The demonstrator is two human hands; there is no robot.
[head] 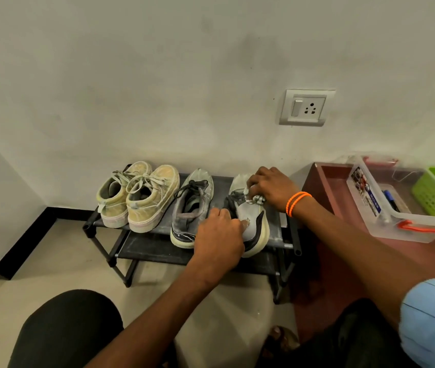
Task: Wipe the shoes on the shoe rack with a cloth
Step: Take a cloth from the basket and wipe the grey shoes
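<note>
two hands (217, 235) (272, 188) grip a grey shoe (253, 221), right fingers (254, 186) bunching cloth (256, 199); clear bin (386, 213) holds pens (390, 199).

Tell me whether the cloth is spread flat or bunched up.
Bunched up: the right hand grips the cloth as a crumpled wad against the grey shoe.

Single head-worn view, forward and down, close over the shoe rack (142, 251) against the wall (158, 75).

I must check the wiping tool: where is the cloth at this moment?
In the head view, the cloth is bunched in the right hand, pressed on the rightmost grey shoe on the rack's top shelf, below the wall socket.
</note>
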